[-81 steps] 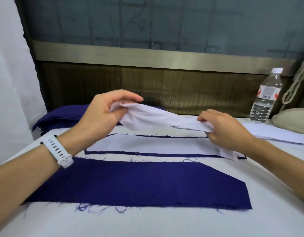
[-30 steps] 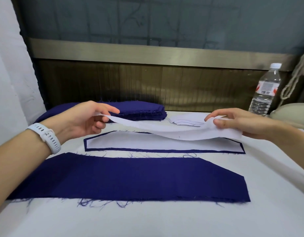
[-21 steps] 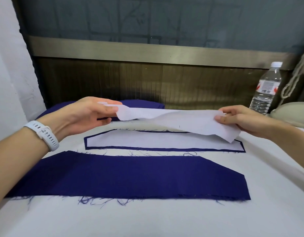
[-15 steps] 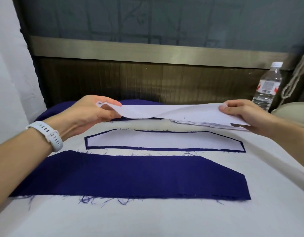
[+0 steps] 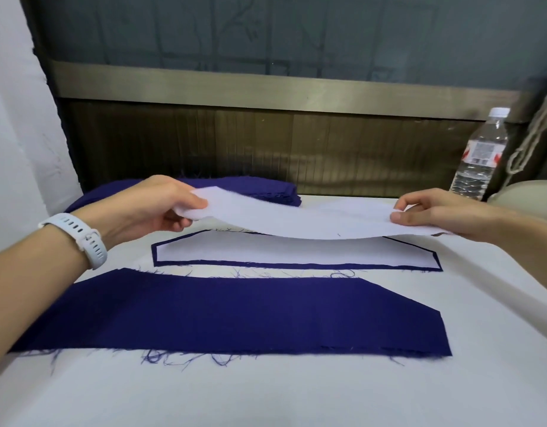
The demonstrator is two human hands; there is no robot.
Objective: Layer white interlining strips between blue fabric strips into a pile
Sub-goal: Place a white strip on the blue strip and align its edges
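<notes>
A white interlining strip (image 5: 297, 221) is held above the worktop (image 5: 297, 396), stretched between two hands. Its left end is pinched between the thumb and curled fingers of the left hand (image 5: 149, 208), and its right end is pinched between the thumb and fingers of the right hand (image 5: 435, 211). The strip sags slightly in the middle and is carried over the far edge of the pile (image 5: 290, 252), where a white piece is laid on a blue one whose edge shows as a narrow dark border. Nearer the person, a single blue fabric strip (image 5: 235, 312) is laid flat, frayed at its edges, just apart from the pile. A stack of blue fabric strips (image 5: 260, 186) is seen at the back left, partly hidden by the left hand. A white watch (image 5: 81, 238) is worn on the left wrist. A water bottle (image 5: 478, 155) is stood at the far right.
</notes>
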